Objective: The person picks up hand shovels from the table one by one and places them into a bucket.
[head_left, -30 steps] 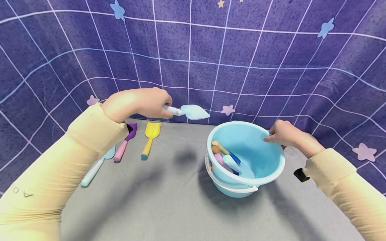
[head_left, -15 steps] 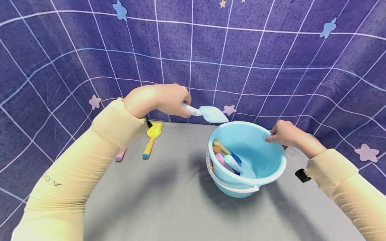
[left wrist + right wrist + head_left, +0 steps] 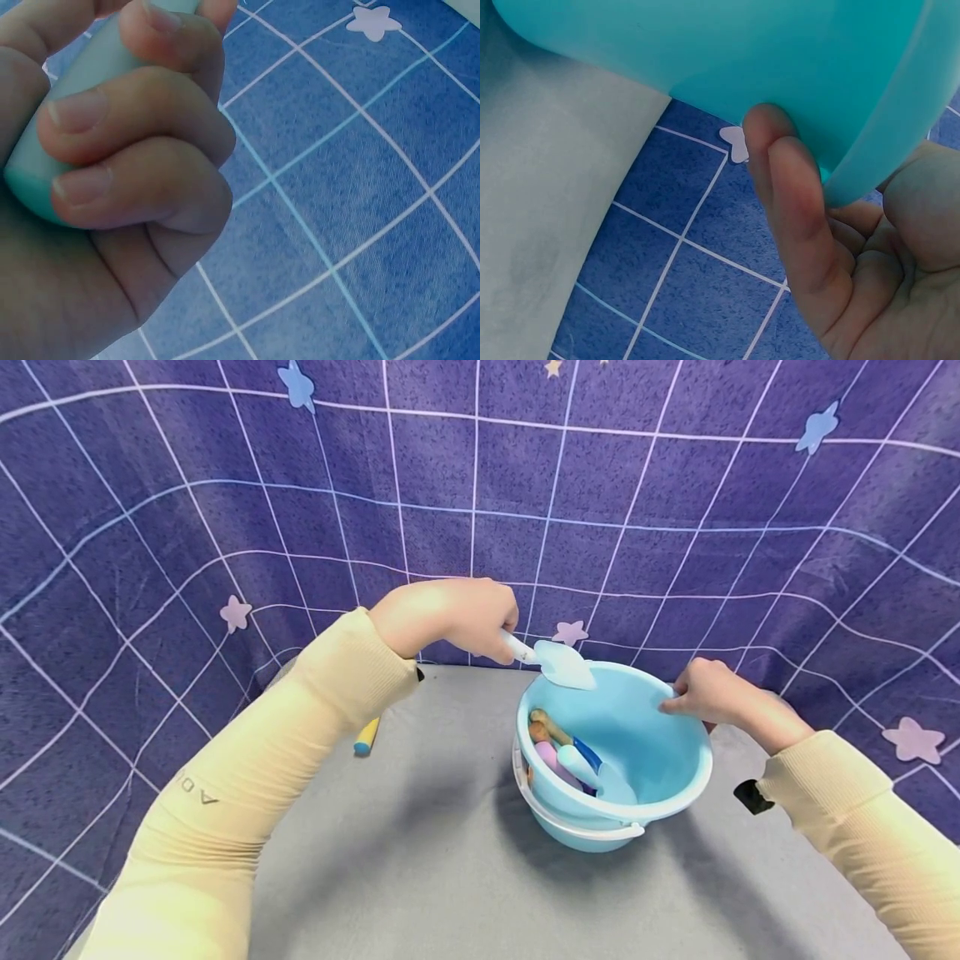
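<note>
Your left hand (image 3: 483, 618) has its fingers curled round the pale handle of a light blue trowel (image 3: 564, 665). In the left wrist view, 3 fingertips lie across that handle, which has a green end. The trowel's blade slants over the far left part of the bucket's rim, with its tip toward the right and near side; you cannot tell from here whether blade and rim touch.

Your right hand (image 3: 708, 697) grips the far right part of the rim of the light blue bucket (image 3: 652, 752), thumb inside and fingers outside. In the right wrist view, 2 fingers reach along the outer wall just below the rim. The bucket stands right of the middle of the grey table (image 3: 450, 893), and its white handle (image 3: 573, 831) hangs down along the near left side.

Inside the bucket, the toys lie bunched toward the left: a pale blue shovel (image 3: 615, 785) with a green-tipped handle, a pink handle (image 3: 551, 758) beside it, a tan handle (image 3: 553, 727) near a dark blue piece (image 3: 587, 753), and a round brown end (image 3: 537, 732) at the left wall. They overlap, so some parts are hidden.

On the table, left of the bucket and well apart from it, lies a yellow handle (image 3: 367, 737) with a blue end, partly hidden by your left sleeve (image 3: 247, 793). A purple cloth (image 3: 435, 543) with pale grid lines and stars rises behind the table.
</note>
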### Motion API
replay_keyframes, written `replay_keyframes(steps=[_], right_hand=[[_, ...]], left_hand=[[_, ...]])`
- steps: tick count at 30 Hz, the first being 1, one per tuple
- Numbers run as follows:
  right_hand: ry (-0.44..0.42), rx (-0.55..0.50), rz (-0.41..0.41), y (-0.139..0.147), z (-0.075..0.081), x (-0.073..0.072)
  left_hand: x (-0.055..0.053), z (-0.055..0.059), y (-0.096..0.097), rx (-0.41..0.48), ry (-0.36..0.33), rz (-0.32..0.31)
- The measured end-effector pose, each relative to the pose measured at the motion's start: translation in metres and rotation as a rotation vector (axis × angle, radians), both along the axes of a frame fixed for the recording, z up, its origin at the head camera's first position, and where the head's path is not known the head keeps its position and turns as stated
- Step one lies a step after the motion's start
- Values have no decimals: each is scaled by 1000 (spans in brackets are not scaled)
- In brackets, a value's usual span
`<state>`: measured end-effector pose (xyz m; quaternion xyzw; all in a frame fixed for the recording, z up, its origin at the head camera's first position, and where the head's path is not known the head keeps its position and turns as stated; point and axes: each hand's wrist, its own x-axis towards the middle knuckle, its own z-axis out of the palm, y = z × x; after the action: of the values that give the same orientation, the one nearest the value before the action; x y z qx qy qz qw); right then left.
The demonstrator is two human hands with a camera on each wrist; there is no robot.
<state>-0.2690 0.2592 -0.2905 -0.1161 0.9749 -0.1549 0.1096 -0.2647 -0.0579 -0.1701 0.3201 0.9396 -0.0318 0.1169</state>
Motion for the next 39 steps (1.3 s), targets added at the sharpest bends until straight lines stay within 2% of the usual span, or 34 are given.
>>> replay_keyframes(steps=[4,11,18,25,29,39], right_hand=[[-1,-2,-7,0,0,0],[-5,-2,-10,1,-1,-1],[7,2,-10,0,-1,-1],[29,17,-5,-1,-1,-2],[31,13,-9,0,-2,-2],[35,4,-6,0,-3,-2]], left_hand=[[-6,-10,11,8,-10,-4],[-13,-28,28,12,-7,-49],[-15,-39,43,4,-31,-63],[-18,-50,55,-13,5,-95],[-20,-58,62,-18,0,-103],[-22,-81,76,-72,27,-152]])
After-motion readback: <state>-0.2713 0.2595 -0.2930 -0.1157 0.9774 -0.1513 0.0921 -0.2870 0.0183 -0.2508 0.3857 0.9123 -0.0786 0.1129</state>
